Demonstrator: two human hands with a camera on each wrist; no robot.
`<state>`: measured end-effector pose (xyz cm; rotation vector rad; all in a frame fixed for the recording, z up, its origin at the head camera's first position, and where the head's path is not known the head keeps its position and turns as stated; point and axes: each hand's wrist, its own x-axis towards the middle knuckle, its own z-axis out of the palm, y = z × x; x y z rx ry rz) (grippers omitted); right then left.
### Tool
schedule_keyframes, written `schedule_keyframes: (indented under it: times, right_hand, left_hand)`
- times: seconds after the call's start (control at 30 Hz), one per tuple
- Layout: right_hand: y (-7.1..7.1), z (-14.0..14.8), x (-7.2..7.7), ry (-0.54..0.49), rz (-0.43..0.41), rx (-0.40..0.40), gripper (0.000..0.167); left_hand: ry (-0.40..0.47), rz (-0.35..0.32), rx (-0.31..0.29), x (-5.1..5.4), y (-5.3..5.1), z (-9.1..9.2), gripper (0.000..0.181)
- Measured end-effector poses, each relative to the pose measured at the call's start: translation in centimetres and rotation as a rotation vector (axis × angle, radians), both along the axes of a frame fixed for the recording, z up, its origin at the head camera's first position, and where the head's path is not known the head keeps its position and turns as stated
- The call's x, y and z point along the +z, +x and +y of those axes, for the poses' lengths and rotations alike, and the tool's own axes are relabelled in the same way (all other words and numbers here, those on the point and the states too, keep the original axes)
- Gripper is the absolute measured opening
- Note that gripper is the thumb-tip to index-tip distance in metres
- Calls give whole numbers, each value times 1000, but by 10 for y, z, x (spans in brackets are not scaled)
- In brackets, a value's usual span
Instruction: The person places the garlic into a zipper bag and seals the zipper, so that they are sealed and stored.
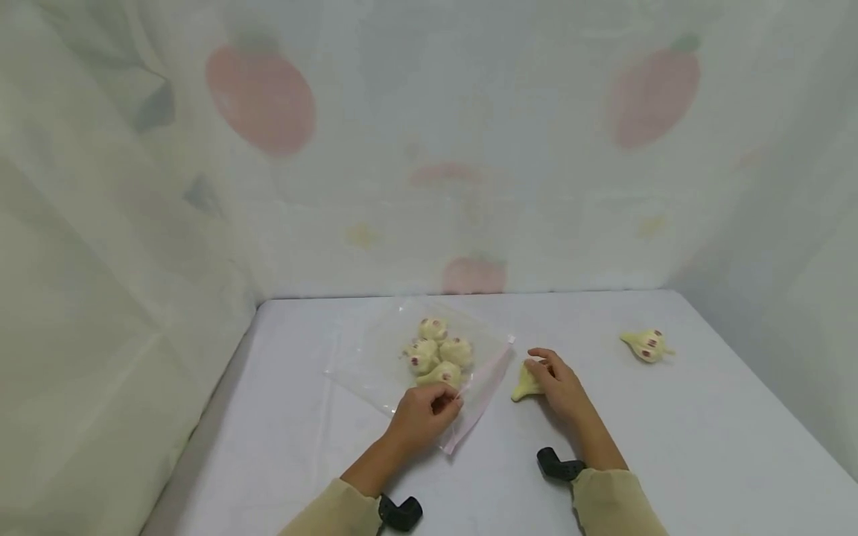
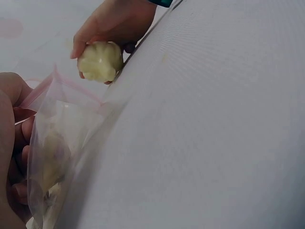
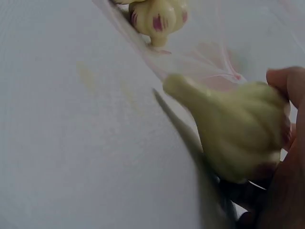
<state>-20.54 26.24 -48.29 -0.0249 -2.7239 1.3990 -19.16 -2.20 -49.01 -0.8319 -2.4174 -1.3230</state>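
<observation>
A clear zip bag (image 1: 375,350) with a pink strip along its mouth lies on the white table, with several garlic bulbs (image 1: 424,356) inside. My left hand (image 1: 422,417) pinches the bag's edge near the mouth; in the left wrist view the pink rim (image 2: 86,89) stands parted. To the right of the mouth, my right hand (image 1: 561,387) grips another garlic bulb (image 3: 238,124) with its stem pointing away from the palm. That bulb (image 2: 100,62) is outside the bag in the left wrist view.
One more garlic bulb (image 1: 649,345) lies at the far right of the white table (image 1: 704,432). Pale curtains with fruit prints (image 1: 261,97) hang behind the table and along both sides. A black wrist camera (image 1: 401,514) sits at the left cuff.
</observation>
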Motion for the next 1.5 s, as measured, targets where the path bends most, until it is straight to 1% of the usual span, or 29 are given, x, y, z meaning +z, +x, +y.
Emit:
schedule_keyframes:
  times: [0.13, 0.3, 0.4, 0.53, 0.63, 0.7, 0.93, 1.0, 1.03, 1.07, 1.17, 1.23, 1.27, 1.4, 1.5]
  right_hand:
    - [-1, -1, 0, -115, 14, 32, 44]
    - [-2, -4, 2, -270, -12, 87, 37]
    - [-2, -9, 1, -313, -19, 108, 35]
    - [0, -18, 3, -335, -41, 113, 33]
    - [1, -24, 5, -347, -57, 105, 32]
    - [1, -26, 5, -350, -64, 84, 31]
    - [-1, -30, 3, -377, -49, -40, 33]
    - [0, -31, 4, -398, -49, -61, 34]
    - [2, -32, 9, -408, -50, -64, 34]
    - [2, -33, 9, -417, -45, -69, 35]
    - [3, -36, 9, -389, -27, -73, 34]
    - [4, -39, 9, -334, -9, -71, 36]
    - [2, -39, 4, -298, 2, -71, 37]
    - [3, -44, 1, -210, 20, -23, 39]
    - [3, -46, -1, -178, 23, 19, 40]
  left_hand:
    - [12, 33, -2, -1, -1, -1, 7]
    - [21, 41, -15, 1, -1, -1, 5]
    - [27, 38, -18, 0, -1, -1, 5]
    - [23, 29, -12, -1, 0, -1, 6]
    - [19, 24, -7, -1, 0, -1, 5]
    - [22, 24, -8, -1, -1, -1, 4]
    - [30, 26, -14, -1, 0, 0, 6]
    - [30, 24, -14, -1, 0, 0, 7]
    - [28, 19, -13, -1, 0, 0, 7]
    - [28, 16, -13, -1, 0, 0, 7]
    - [20, 3, -11, 0, 0, 0, 7]
    - [15, -6, -12, 1, 0, 0, 6]
    - [14, -7, -15, 1, 0, 0, 6]
    - [9, -6, -15, 1, -1, 1, 6]
    - [12, 6, -14, 1, -1, 1, 6]
